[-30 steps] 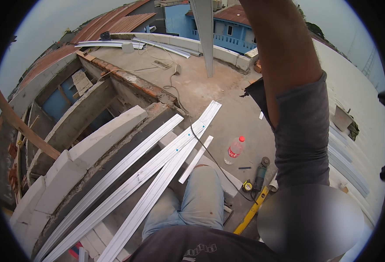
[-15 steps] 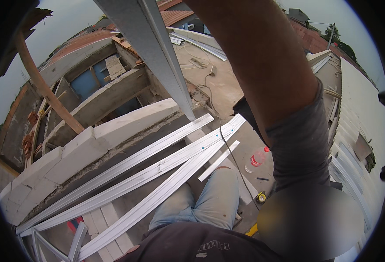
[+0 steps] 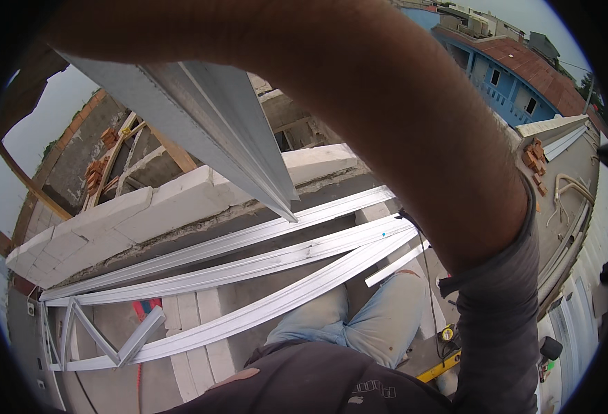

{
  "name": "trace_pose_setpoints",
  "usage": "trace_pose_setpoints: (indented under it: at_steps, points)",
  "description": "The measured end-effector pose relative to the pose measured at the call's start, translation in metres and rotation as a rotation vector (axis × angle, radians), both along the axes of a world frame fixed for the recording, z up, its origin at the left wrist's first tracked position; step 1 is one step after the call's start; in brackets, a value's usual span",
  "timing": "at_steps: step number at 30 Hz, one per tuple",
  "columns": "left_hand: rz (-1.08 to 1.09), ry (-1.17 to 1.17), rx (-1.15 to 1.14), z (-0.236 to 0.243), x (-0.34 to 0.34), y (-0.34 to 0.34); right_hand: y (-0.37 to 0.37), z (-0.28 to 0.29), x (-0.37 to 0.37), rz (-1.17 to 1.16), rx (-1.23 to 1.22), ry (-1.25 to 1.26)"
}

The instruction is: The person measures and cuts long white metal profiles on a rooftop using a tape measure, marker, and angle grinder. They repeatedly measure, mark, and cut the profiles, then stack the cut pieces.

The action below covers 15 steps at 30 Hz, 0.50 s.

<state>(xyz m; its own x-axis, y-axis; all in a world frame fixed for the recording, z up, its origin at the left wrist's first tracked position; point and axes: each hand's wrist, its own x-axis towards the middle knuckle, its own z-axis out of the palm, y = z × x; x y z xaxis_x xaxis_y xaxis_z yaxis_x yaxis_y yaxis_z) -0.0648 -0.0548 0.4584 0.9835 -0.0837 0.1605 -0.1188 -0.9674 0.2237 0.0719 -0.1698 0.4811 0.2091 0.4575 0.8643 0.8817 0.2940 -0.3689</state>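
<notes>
Grey metal channel [image 3: 200,131], upper left, beneath right forearm [image 3: 359,83]

Fingers of both hands are out of view, so their opening and hold cannot be told. The forearm arcs across the top, hiding part of the channel. Beyond runs a pale block wall [image 3: 180,201]; long silver strips [image 3: 249,264] lie centre-left; a tape measure [image 3: 447,334] and yellow level [image 3: 438,368] sit lower right.

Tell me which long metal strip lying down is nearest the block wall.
The uppermost lying strip, alongside the block wall; the other two lie nearer the legs.
</notes>
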Motion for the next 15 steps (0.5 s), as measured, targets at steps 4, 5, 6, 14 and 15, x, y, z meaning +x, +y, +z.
trace_pose_setpoints:
  at_steps: [4,5,6,14,15]
  points:
    - [0.048,-0.08,0.067,0.044,0.004,-0.001,0.014,-0.002,-0.015,0.076,0.028,0.013]
    - [0.052,-0.102,0.08,0.053,0.007,-0.003,0.016,-0.002,-0.018,0.084,0.037,0.014]
    - [0.048,-0.122,0.092,0.062,0.011,-0.006,0.016,-0.002,-0.021,0.092,0.041,0.014]
    - [-0.063,-0.295,0.149,0.145,0.066,-0.054,0.001,-0.013,-0.039,0.191,0.144,0.047]
    - [-0.085,-0.321,0.15,0.156,0.074,-0.063,-0.001,-0.015,-0.04,0.226,0.165,0.055]
